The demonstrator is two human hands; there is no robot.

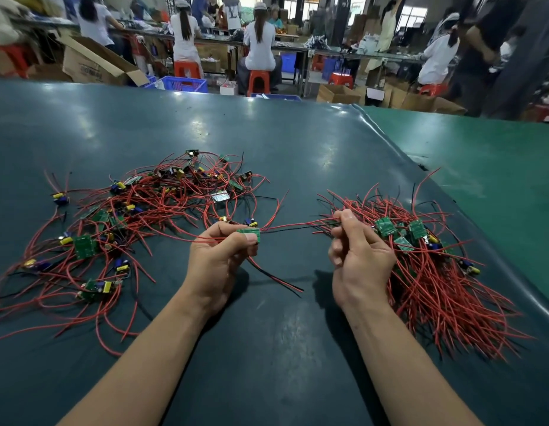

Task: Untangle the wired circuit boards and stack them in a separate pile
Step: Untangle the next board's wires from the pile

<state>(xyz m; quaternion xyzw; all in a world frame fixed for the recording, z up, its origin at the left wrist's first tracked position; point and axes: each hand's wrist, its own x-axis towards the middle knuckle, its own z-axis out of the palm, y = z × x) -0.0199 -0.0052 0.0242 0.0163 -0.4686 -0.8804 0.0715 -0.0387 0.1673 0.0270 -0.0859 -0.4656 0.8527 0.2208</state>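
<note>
Pinching a green board point(249, 234), left fingers point(233, 241); right fingers point(346, 224) pinch its stretched wires point(297, 225).

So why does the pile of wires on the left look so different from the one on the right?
The left pile is spread out, its red wires looping every way; the right pile is tight, its wires lying mostly side by side. The left pile's boards are scattered; the right pile's sit clustered together. Both hold green boards with red wires.

The tangled pile point(138, 216) runs off the left edge — its buried boards' parts are too small to tell.
</note>
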